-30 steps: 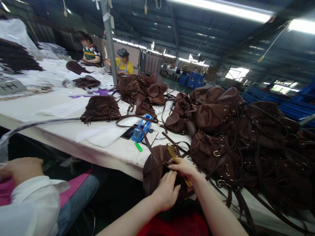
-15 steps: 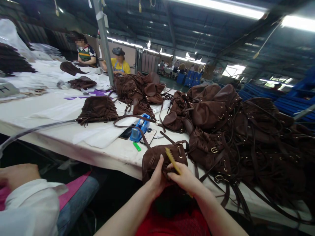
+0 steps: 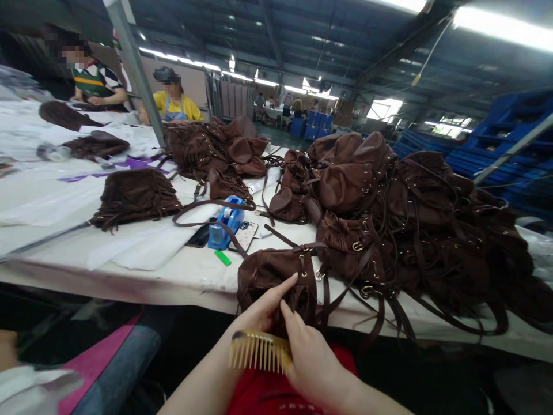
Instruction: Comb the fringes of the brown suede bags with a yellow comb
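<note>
A brown suede bag (image 3: 263,268) with fringe, a strap and metal eyelets lies at the table's front edge, in front of my body. My left hand (image 3: 270,302) grips its near side, one finger stretched along the front. Close beside it, my right hand (image 3: 309,349) is closed on a yellowish wide-toothed comb (image 3: 261,340). The comb points left over my left forearm, teeth downward. My right fingertips touch the bag's fringe, whose lower part is hidden by my hands.
Many brown bags (image 3: 349,187) are heaped to the right. A blue tape dispenser (image 3: 227,222), phones and a green piece (image 3: 223,257) lie left of my bag. Another fringed bag (image 3: 136,196) sits further left. Co-workers are across the table; a sleeve (image 3: 43,389) shows lower left.
The comb has come off the bag's front and swung down to the left over my left forearm. My right hand has lowered and turned. The view has shifted right.
</note>
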`<state>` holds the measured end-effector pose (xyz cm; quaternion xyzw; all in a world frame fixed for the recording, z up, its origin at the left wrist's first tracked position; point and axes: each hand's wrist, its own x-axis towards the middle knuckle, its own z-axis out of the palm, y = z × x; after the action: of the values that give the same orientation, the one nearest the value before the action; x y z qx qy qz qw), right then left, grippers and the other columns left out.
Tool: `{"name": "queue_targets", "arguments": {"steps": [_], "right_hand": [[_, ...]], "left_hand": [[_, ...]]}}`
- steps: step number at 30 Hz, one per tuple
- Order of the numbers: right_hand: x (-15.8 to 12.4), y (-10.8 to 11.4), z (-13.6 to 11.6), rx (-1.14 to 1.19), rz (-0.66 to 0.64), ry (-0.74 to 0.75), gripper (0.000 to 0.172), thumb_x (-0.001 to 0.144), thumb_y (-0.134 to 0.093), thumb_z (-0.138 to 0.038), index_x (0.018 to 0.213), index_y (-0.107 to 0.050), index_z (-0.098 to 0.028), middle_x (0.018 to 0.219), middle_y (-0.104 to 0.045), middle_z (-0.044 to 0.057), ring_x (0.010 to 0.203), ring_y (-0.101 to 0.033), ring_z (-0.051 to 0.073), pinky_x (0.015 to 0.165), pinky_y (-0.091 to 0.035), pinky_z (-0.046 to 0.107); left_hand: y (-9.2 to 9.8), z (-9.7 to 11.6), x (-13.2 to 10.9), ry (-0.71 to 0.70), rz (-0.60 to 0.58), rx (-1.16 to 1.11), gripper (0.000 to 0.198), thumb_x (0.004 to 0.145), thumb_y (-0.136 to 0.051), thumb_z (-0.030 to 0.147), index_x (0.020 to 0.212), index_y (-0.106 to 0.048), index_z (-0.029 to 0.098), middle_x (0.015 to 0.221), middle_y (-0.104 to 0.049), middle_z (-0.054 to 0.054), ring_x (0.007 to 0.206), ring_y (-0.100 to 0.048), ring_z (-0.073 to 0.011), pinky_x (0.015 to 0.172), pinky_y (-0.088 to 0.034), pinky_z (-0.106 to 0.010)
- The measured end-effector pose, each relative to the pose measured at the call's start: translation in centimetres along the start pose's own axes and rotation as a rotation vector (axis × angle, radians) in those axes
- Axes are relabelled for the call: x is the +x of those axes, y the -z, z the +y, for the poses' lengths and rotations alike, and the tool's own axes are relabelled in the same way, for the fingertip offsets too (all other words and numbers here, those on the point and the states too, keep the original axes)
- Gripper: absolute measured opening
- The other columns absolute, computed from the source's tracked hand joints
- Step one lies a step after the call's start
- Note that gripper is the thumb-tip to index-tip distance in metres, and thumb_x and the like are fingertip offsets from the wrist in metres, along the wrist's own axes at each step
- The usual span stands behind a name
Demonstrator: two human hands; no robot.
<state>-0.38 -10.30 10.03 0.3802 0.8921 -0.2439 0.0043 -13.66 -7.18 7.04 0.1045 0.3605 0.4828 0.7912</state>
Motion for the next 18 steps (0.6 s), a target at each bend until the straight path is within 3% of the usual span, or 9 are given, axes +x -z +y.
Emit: {"name": "queue_targets", "arguments": {"steps": [3, 6, 9, 11, 13, 15, 18], "right_hand": [[-0.2, 0.0, -1.0, -0.142, -0.1, -0.041, 0.081, 0.071, -0.049, -0.007, 0.147, -0.021, -0.004, 0.142, -0.038, 0.026, 0.113, -0.055, 0.034, 0.092, -0.048, 0.043], [-0.9, 0.6, -1.0, -0.192, -0.158, 0.006, 0.079, 0.073, -0.051, -0.01, 0.147, -0.026, -0.015, 0.143, -0.036, 0.025, 0.108, -0.059, 0.036, 0.086, -0.051, 0.046], [-2.2, 1.8, -0.4, -0.192, -0.188, 0.059, 0.078, 0.072, -0.055, -0.013, 0.145, -0.032, -0.026, 0.148, -0.03, 0.022, 0.101, -0.063, 0.035, 0.083, -0.052, 0.046], [-3.2, 2.5, -0.1, -0.152, -0.201, 0.123, 0.077, 0.07, -0.058, -0.014, 0.143, -0.036, -0.026, 0.149, -0.028, 0.019, 0.103, -0.062, 0.035, 0.085, -0.052, 0.044], [-3.8, 3.3, 0.3, -0.033, -0.199, 0.248, 0.069, 0.073, -0.061, -0.018, 0.139, -0.043, -0.026, 0.146, -0.037, 0.013, 0.108, -0.06, 0.032, 0.088, -0.051, 0.038], [-3.7, 4.0, 0.9, 0.133, -0.146, 0.311, 0.05, 0.079, -0.06, -0.023, 0.128, -0.055, -0.027, 0.128, -0.059, 0.007, 0.102, -0.063, 0.025, 0.084, -0.051, 0.03], [-1.9, 5.1, 2.6, 0.251, 0.081, 0.136, 0.021, 0.083, -0.056, -0.027, 0.102, -0.065, -0.026, 0.092, -0.07, 0.002, 0.081, -0.065, 0.02, 0.072, -0.05, 0.027]], "left_hand": [[1.1, -0.5, 0.7, 0.017, 0.089, 0.045, 0.028, 0.077, -0.068, 0.034, 0.083, -0.071, 0.007, 0.077, -0.072, -0.009, 0.07, -0.067, -0.0172, 0.071, -0.053, -0.026], [2.0, -0.7, 1.0, 0.028, 0.142, 0.082, 0.021, 0.078, -0.065, 0.025, 0.075, -0.07, 0.005, 0.065, -0.069, -0.008, 0.054, -0.061, -0.0125, 0.057, -0.049, -0.021], [2.1, -0.6, 0.9, 0.024, 0.077, 0.021, 0.019, 0.08, -0.06, 0.021, 0.082, -0.07, 0.004, 0.07, -0.07, -0.01, 0.059, -0.064, -0.0143, 0.061, -0.051, -0.022], [1.9, -0.6, 0.7, 0.022, 0.025, -0.045, 0.021, 0.081, -0.059, 0.02, 0.087, -0.069, 0.003, 0.075, -0.071, -0.013, 0.068, -0.067, -0.0173, 0.069, -0.053, -0.025], [1.8, -0.7, 0.7, 0.048, -0.006, -0.104, 0.022, 0.081, -0.058, 0.019, 0.09, -0.068, 0.002, 0.08, -0.071, -0.015, 0.074, -0.069, -0.0204, 0.075, -0.053, -0.029], [1.8, -0.8, 0.8, 0.054, -0.009, -0.144, 0.02, 0.08, -0.059, 0.017, 0.091, -0.067, 0.002, 0.08, -0.071, -0.015, 0.074, -0.069, -0.0218, 0.077, -0.053, -0.032], [1.9, -1.0, 1.0, 0.009, 0.039, -0.168, 0.015, 0.079, -0.061, 0.015, 0.086, -0.067, 0.004, 0.073, -0.071, -0.012, 0.066, -0.068, -0.0205, 0.073, -0.054, -0.031]]}}
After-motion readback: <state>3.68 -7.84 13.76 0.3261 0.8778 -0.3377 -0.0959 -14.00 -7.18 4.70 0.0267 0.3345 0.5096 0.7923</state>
